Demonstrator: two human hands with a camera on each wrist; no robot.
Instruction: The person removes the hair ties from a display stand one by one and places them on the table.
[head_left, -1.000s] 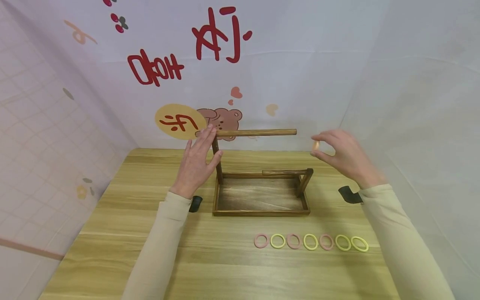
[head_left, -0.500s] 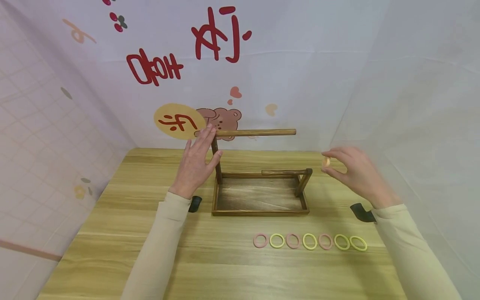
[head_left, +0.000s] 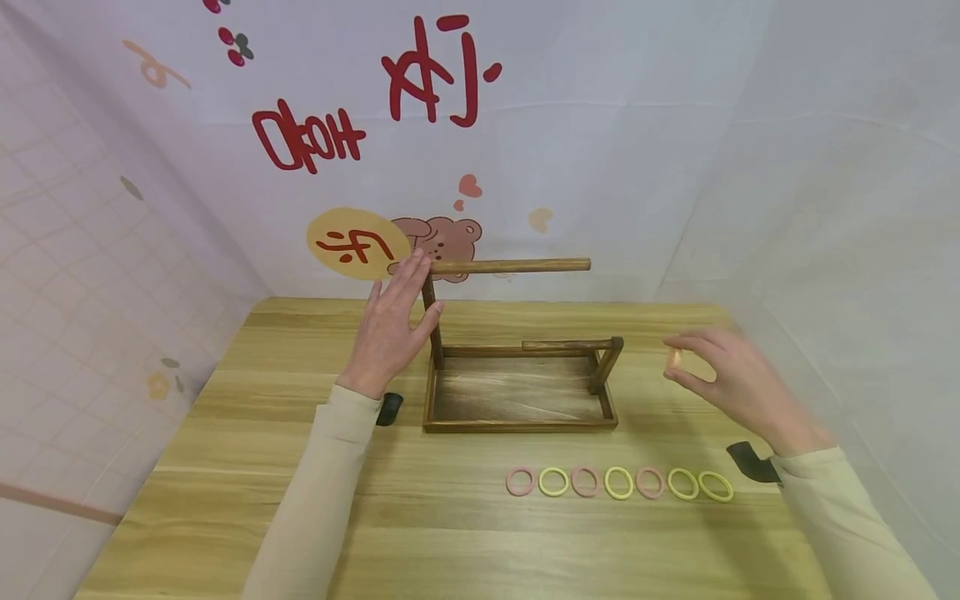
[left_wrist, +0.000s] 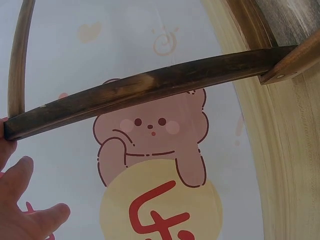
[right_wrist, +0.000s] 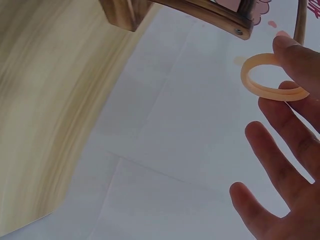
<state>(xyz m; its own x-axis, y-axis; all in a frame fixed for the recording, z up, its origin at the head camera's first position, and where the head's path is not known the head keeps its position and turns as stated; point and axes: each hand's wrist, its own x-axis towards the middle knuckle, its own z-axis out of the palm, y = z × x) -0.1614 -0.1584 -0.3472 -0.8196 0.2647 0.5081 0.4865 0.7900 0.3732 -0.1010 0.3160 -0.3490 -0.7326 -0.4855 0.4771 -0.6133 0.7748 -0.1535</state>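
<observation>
A wooden stand [head_left: 517,427] has a shallow tray base, a high rod [head_left: 517,267] from its left post and a lower rod [head_left: 562,344] from its short right post. My left hand [head_left: 390,333] touches the top of the left post with extended fingers, thumb apart. In the left wrist view, fingertips meet the end of that post [left_wrist: 150,82]. Right of the stand, raised above the table, my right hand [head_left: 738,379] pinches a pale orange ring [right_wrist: 246,80] between thumb and fingers; its other fingers are spread. Neither rod carries a ring.
Several pink and yellow rings lie in a row in front of the stand, among them a pink ring [head_left: 509,482] at the left end and a yellow ring [head_left: 731,492] at the right. A printed white cloth [head_left: 622,167] hangs behind the wooden table [head_left: 450,550].
My right hand, with the orange ring, has moved right and down, away from the high rod's free end. The left hand stays on the post.
</observation>
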